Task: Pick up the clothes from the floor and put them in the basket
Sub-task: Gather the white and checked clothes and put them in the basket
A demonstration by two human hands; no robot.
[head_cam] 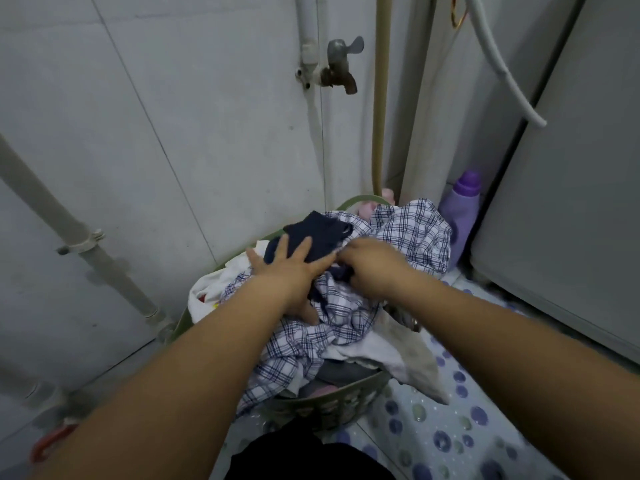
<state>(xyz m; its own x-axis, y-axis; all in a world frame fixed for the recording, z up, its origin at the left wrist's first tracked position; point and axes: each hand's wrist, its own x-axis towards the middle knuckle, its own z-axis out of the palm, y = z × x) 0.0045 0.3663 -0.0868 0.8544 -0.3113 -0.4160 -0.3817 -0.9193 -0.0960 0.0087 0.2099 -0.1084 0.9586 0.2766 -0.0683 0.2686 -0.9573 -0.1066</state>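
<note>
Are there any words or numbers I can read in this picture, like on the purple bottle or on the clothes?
No, there are none to read.
Purple bottle: no label faces the camera.
White cloth in the green basket: a small red and yellow print, too blurred to tell whether it has letters.
Checked shirt and dark garment: no writing.

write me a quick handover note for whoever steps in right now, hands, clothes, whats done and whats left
Left hand: flat, fingers spread, pressing the dark navy garment onto the pile.
Right hand: fingers curled into the same dark cloth beside the plaid shirt.
Green basket: heaped above its rim.
Done: most clothes in.
Left: tuck in the beige-white cloth that hangs over the rim toward the floor.
</note>
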